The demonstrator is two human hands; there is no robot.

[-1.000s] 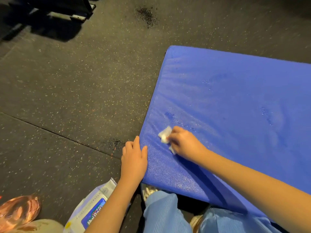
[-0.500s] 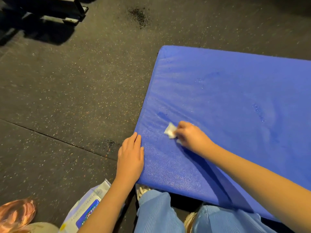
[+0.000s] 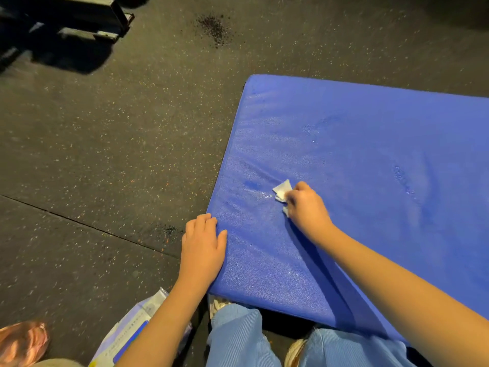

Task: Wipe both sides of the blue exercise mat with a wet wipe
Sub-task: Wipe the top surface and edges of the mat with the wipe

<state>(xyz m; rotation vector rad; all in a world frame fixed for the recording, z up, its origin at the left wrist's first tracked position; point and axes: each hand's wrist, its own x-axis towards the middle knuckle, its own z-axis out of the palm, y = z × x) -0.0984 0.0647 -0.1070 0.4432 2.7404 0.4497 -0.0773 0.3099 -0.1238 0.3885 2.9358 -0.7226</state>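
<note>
The blue mat (image 3: 370,168) lies flat on the dark speckled floor (image 3: 105,154), filling the view from the centre out toward 3 o'clock, its near edge just over the person's knees. The left hand (image 3: 202,250) rests on the mat's left edge, fingers (image 3: 209,226) straight and close together, thumb on the blue surface. I judge it is there to pin the mat so it does not slide under the rubbing. The right hand (image 3: 308,207) has its fingers curled, pinching a small crumpled white wipe (image 3: 282,189) and pressing it onto the mat. The wipe pokes out at 10 o'clock from the knuckles, and sits toward 1 o'clock of the left hand, apart from it. Damp patches show nearby. Whether the other face is done I cannot tell. A pack of wipes (image 3: 132,329) lies at 7 o'clock, beside the left forearm.
</note>
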